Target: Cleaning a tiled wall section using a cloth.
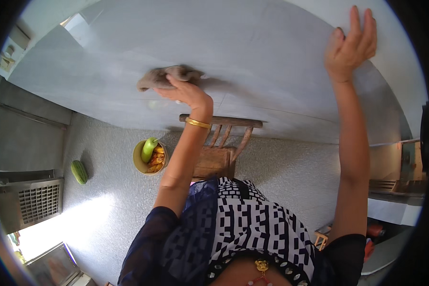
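A greyish-brown cloth lies bunched against the smooth grey lower wall. My left hand presses on it, thumb over the cloth and part of the fingers hidden by it; the hand looks slightly blurred. My right hand is raised at the upper right, fingers apart, with nothing in it. It is in front of the line where the grey meets the white upper wall. Whether its palm touches the wall I cannot tell.
Below my left hand a wooden chair stands close to the wall. A bucket on the speckled floor holds a green gourd and corn cobs. Farther left lies a striped green melon, near a door with a grille.
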The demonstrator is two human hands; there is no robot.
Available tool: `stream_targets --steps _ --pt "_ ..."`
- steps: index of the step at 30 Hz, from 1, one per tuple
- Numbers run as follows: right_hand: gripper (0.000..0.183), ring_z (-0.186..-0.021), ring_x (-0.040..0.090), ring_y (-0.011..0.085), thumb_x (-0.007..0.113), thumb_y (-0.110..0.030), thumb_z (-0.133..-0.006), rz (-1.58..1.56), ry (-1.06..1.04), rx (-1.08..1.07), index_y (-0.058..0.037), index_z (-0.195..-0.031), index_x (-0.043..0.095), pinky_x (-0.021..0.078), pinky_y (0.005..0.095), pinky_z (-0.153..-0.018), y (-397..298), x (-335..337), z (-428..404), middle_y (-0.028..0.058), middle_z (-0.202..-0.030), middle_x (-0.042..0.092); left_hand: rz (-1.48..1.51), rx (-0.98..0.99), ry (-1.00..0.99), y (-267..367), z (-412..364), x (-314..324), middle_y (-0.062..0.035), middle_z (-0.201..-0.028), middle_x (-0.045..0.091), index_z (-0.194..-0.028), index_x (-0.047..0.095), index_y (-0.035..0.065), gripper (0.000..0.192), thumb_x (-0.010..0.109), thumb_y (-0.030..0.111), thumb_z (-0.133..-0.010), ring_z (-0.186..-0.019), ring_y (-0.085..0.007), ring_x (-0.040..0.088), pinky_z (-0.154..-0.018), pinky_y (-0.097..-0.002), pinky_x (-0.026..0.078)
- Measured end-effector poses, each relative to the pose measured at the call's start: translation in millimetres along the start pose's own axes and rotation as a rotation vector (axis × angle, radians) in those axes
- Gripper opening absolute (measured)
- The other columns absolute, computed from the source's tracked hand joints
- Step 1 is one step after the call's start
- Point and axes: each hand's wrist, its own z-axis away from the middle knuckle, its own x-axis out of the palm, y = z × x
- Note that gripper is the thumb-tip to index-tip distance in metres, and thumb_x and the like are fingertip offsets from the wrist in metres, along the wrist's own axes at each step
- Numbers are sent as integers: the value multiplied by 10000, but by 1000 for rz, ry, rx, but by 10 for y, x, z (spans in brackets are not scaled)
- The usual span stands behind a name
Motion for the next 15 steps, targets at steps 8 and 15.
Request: stream_targets --steps 8,15 --pt "467 -1301 357 334 347 -202 -917 109 -48 -66 -48 -1345 455 256 460 -1051 146 23 88 190 -1405 409 -340 1153 -423 -347 857 277 -231 -1525 110 -1457 250 160 690 564 340 -870 -1401 -448 -8 -1070 -642 -17" --pt "449 -1279 390 307 377 -188 -894 95 29 -93 -83 -1311 508 283 438 -1041 176 51 87 157 -1372 455 -705 2226 -970 -296 592 271 71 -1495 323 -1335 450 381 476 559 404 -872 -1386 -227 280 -1099 -506 179"
